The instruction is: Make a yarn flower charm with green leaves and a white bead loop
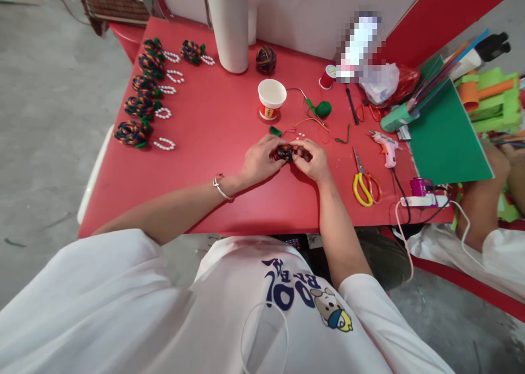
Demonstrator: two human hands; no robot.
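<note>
My left hand and my right hand meet at the middle of the red table, both with fingers pinched round a small multicoloured yarn flower. A few loose white beads lie just beyond my fingers, beside a small green piece. A silver bangle is on my left wrist.
Several finished yarn flowers with bead loops line the left side. A paper cup, yarn ball, green thread, yellow scissors, glue gun, green sheet and white roll surround me. Another person's arm rests at right.
</note>
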